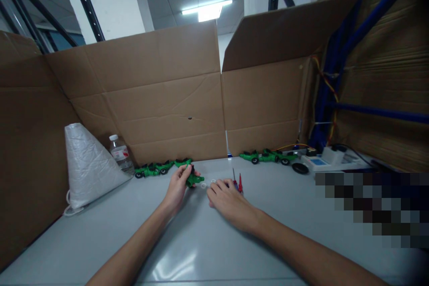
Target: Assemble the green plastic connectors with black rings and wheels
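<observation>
My left hand (177, 187) is closed around a green toy car (195, 180), held just above the table with its narrow nose pointing right. Low over the tabletop, my right hand (229, 201) has its fingers bent and close together; what lies under them is hidden. Two small white rings show between the hands: one ring (203, 185) by the car's nose, another ring (213, 181) at my right fingertips. Just beyond the right hand lie a red screwdriver (240, 184) and a second, dark-handled screwdriver (235, 181), partly covered by the fingers.
More green toy cars (152, 170) line the back left, and others (268, 156) the back right. A white bag (90, 165) and a water bottle (119, 154) stand left. A black ring (300, 168) lies beside a power strip (335, 158). Cardboard walls (161, 94) enclose the table.
</observation>
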`<state>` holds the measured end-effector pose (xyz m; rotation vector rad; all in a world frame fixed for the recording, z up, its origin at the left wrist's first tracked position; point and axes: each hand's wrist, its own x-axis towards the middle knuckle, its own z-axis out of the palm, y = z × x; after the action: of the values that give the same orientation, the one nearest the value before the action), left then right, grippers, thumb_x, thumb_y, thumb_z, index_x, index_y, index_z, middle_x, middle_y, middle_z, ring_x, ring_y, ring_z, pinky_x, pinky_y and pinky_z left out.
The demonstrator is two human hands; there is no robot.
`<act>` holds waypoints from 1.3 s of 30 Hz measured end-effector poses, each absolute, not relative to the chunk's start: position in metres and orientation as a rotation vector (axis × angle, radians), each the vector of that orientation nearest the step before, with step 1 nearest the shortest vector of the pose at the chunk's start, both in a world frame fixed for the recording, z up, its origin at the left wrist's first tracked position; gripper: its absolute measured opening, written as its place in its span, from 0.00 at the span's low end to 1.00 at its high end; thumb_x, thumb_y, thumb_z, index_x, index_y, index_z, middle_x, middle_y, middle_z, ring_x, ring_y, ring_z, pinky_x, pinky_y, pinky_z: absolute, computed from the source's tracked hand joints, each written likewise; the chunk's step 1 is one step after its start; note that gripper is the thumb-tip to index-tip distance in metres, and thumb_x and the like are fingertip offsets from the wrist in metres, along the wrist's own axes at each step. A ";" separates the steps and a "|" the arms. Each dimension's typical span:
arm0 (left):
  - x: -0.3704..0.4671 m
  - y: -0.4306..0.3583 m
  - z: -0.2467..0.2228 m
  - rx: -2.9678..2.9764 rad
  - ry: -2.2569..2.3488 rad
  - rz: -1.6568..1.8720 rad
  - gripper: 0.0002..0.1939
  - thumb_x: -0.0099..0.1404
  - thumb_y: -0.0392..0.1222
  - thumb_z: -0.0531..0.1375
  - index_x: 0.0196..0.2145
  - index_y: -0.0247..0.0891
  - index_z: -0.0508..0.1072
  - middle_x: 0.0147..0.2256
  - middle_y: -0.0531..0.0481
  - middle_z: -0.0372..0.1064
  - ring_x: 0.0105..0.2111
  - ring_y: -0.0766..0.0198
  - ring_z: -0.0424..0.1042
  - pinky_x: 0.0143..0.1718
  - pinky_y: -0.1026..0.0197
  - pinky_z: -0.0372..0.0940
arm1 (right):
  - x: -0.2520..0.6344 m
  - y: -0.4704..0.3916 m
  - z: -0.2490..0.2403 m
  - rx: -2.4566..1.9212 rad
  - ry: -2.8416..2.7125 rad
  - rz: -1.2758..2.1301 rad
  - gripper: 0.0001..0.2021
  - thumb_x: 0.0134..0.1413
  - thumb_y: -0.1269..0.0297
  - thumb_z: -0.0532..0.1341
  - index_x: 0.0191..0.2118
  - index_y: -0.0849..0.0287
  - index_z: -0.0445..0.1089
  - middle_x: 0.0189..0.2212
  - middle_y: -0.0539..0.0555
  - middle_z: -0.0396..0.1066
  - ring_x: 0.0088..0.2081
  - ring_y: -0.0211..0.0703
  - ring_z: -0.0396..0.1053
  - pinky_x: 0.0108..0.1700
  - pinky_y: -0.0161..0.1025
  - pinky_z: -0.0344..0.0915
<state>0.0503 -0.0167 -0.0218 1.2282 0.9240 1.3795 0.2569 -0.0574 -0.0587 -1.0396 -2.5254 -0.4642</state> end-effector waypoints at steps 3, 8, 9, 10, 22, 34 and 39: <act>0.049 -0.014 -0.022 1.223 0.939 1.405 0.26 0.61 0.61 0.72 0.43 0.35 0.76 0.35 0.45 0.79 0.34 0.59 0.78 0.30 0.64 0.66 | 0.257 -0.056 -0.060 -1.035 -2.527 -0.391 0.05 0.73 0.64 0.61 0.49 0.59 0.68 0.46 0.59 0.74 0.50 0.57 0.68 0.50 0.53 0.59; 0.047 -0.013 -0.023 1.249 0.958 1.421 0.28 0.61 0.63 0.71 0.43 0.35 0.75 0.35 0.45 0.78 0.33 0.59 0.77 0.29 0.63 0.67 | 0.257 -0.055 -0.063 -1.016 -2.549 -0.383 0.02 0.73 0.67 0.60 0.46 0.60 0.68 0.45 0.58 0.75 0.48 0.55 0.69 0.49 0.51 0.57; 0.047 -0.013 -0.023 1.259 0.961 1.422 0.28 0.61 0.64 0.70 0.43 0.35 0.75 0.35 0.45 0.78 0.34 0.59 0.77 0.29 0.63 0.67 | 0.257 -0.055 -0.063 -1.009 -2.551 -0.383 0.02 0.73 0.68 0.60 0.46 0.60 0.68 0.45 0.58 0.75 0.47 0.55 0.69 0.48 0.50 0.57; 0.047 -0.013 -0.024 1.268 0.964 1.423 0.28 0.62 0.64 0.70 0.43 0.35 0.74 0.35 0.45 0.78 0.34 0.59 0.77 0.29 0.63 0.68 | 0.257 -0.055 -0.064 -1.005 -2.550 -0.379 0.02 0.73 0.68 0.60 0.45 0.60 0.68 0.44 0.58 0.75 0.47 0.54 0.69 0.48 0.50 0.56; 0.049 -0.015 -0.023 1.305 0.989 1.427 0.28 0.63 0.64 0.68 0.45 0.35 0.73 0.35 0.45 0.77 0.35 0.58 0.76 0.29 0.63 0.69 | 0.275 -0.047 -0.061 -1.005 -2.562 -0.127 0.05 0.72 0.73 0.58 0.42 0.58 0.66 0.43 0.55 0.75 0.45 0.50 0.69 0.47 0.45 0.52; 0.054 -0.023 -0.015 1.246 0.966 1.405 0.27 0.59 0.62 0.72 0.38 0.36 0.73 0.34 0.49 0.75 0.31 0.63 0.75 0.30 0.64 0.67 | 0.278 -0.054 -0.043 -1.010 -2.508 0.018 0.10 0.70 0.80 0.52 0.40 0.57 0.62 0.41 0.53 0.73 0.43 0.48 0.66 0.47 0.43 0.53; 0.056 -0.030 -0.009 1.286 0.924 1.307 0.24 0.57 0.58 0.75 0.35 0.36 0.73 0.34 0.52 0.70 0.33 0.65 0.74 0.33 0.65 0.66 | 0.279 -0.048 -0.042 -1.006 -2.325 0.030 0.08 0.73 0.75 0.54 0.41 0.56 0.65 0.41 0.54 0.72 0.45 0.49 0.67 0.48 0.44 0.55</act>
<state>0.0560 -0.0298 -0.0095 1.2862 0.9240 1.3066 0.2785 -0.0480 -0.0418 -1.0059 -2.3247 0.0303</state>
